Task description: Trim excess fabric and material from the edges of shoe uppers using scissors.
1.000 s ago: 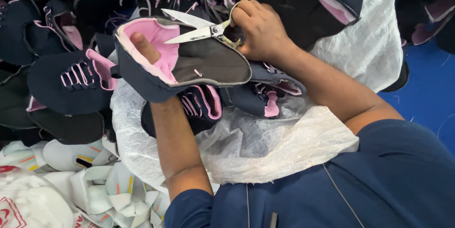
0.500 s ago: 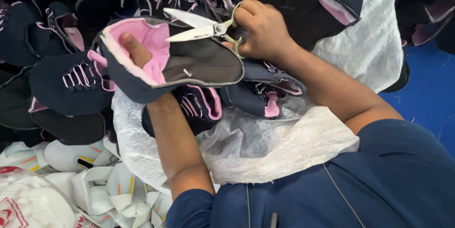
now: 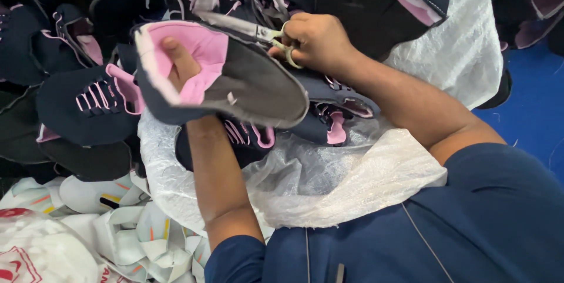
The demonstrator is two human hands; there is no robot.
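My left hand (image 3: 179, 68) grips a navy shoe upper (image 3: 235, 80) with pink lining and a grey inner face, thumb pressed on the pink part. It is held up, inside facing me. My right hand (image 3: 317, 42) holds small scissors (image 3: 258, 31) by yellowish handles, blades pointing left along the upper's top edge and partly hidden behind it. Whether the blades are apart is unclear.
A heap of more navy and pink shoe uppers (image 3: 88, 106) lies at left and behind. A crumpled white plastic sack (image 3: 329, 177) rests on my lap. White shoe parts with coloured stripes (image 3: 123, 230) sit at lower left. Blue floor (image 3: 534, 112) shows at right.
The upper has tilted, showing more of its grey inside, and its edge now covers part of the scissor blades. My right hand with the scissors shifted slightly left and down toward that edge.
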